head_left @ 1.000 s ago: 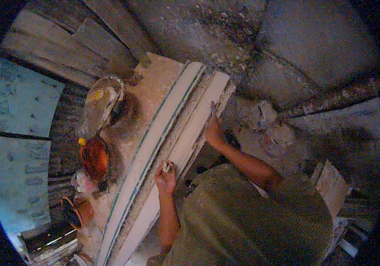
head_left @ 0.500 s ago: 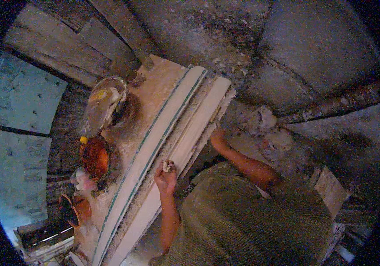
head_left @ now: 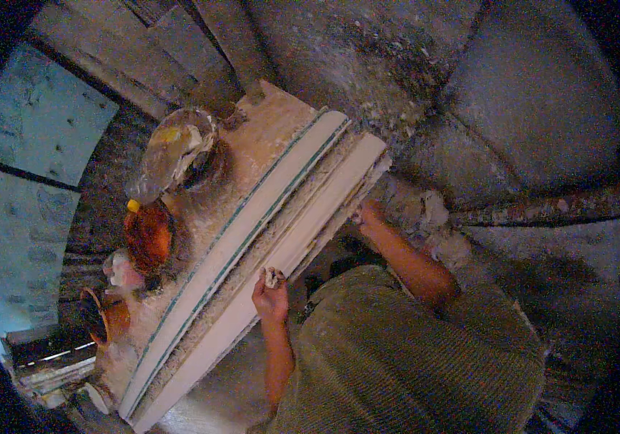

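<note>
Dusty counter [head_left: 282, 112], carrying a green-edged strip [head_left: 252, 210] and a plain strip [head_left: 212, 351] side by side.
Left grip [head_left: 272, 302] is closed round a pale lump [head_left: 274, 278] over the plain strip's near side; right grip [head_left: 369, 215] is by that strip's edge toward the far end, fingers too hidden to tell if together. Good handling likely means pinching the lump lightly and meeting the edge with soft, even pressure.

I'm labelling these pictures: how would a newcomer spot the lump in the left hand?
Start at the dusty brown workbench, bearing long white strips. Follow the plain white strip nearest the olive-brown shirt to the left hand, which holds a small, crumpled off-white lump. Unlike the long strips, it is compact and irregular.
</note>
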A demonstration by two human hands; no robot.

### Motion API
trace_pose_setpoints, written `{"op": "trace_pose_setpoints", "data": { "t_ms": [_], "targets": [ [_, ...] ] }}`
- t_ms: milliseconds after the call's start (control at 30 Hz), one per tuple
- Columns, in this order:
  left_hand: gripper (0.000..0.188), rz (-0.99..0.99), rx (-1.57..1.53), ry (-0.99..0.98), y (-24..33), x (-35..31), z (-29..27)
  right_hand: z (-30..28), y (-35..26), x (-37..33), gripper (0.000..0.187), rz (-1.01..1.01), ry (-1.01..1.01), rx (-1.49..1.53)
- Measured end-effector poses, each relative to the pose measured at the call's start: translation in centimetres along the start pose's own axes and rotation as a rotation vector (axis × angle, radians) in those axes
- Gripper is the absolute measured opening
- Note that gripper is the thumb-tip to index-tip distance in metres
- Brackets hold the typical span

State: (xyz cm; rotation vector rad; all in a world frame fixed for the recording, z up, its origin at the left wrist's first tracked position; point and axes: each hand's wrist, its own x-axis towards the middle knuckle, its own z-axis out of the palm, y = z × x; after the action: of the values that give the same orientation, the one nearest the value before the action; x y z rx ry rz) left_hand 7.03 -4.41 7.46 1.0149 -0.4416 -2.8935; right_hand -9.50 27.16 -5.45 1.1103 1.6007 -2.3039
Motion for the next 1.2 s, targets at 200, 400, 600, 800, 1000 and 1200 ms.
{"op": "trace_pose_setpoints", "data": {
  "t_ms": [200, 400, 600, 800, 1000, 1200],
  "targets": [
    [0.050, 0.050, -0.108, 0.087, -7.9, 1.7, 2.4, -8.2, -9.3, 3.3, 0.065, -0.148, 0.119, -0.135],
    [0.047, -0.017, -0.088, 0.076, -7.4, 1.8, 1.6, -8.2, -7.6, 12.7, 0.063, -0.610, 0.517, -0.785],
    [0.040, -0.001, -0.080, 0.038, -7.5, 2.2, 2.8, -10.2, -2.2, 20.3, 0.064, -0.485, 0.688, -0.762],
    [0.038, -0.033, -0.093, 0.012, -7.0, 2.2, 1.9, -11.5, -1.6, 19.2, 0.061, -0.394, 0.469, -0.631],
    [0.040, -0.010, -0.040, 0.084, -6.7, 2.4, 1.0, -11.7, -4.1, 16.3, 0.054, -0.464, 0.620, -0.650],
    [0.037, 0.003, -0.015, 0.038, -6.5, 1.9, 2.0, -20.7, -11.0, 17.9, 0.050, -0.619, 0.836, -0.817]
  ]
}}
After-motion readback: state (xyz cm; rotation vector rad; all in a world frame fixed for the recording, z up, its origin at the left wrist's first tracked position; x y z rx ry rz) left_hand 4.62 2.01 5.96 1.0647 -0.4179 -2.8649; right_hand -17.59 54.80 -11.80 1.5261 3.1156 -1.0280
